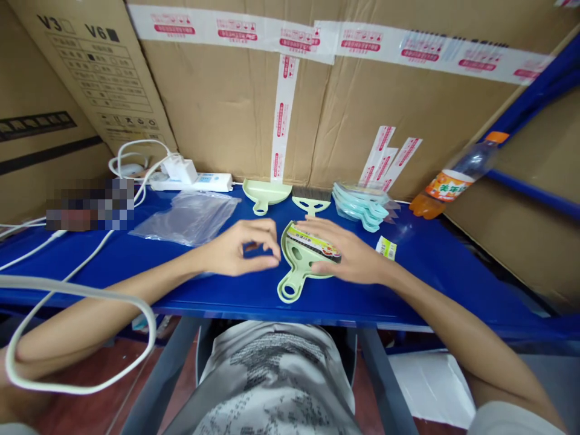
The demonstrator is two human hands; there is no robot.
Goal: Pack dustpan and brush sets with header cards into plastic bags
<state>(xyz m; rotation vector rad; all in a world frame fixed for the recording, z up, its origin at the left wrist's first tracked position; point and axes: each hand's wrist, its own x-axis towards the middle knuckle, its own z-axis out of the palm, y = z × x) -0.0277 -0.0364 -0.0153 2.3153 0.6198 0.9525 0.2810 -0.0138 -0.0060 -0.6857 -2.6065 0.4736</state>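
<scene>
On the blue table a light green dustpan (296, 266) lies with a dark-bristled brush nested in it and a yellow printed label (312, 240) across the bristles. My right hand (348, 254) rests over the right side of this set, its fingers apart on the label and the thumb on the green plastic. Just left of the dustpan is my left hand (249, 248), its fingers curled with a gap between thumb and forefinger and nothing in them. Behind the hands are another green dustpan (267, 192) and a green brush (312, 202).
Clear plastic bags (188, 217) lie at the left, near a white power strip (208, 182) and white cables. Bagged teal pieces (362, 205), a small label card (386, 248) and an orange-capped bottle (457, 178) are at the right. Cardboard (217, 115) stands behind.
</scene>
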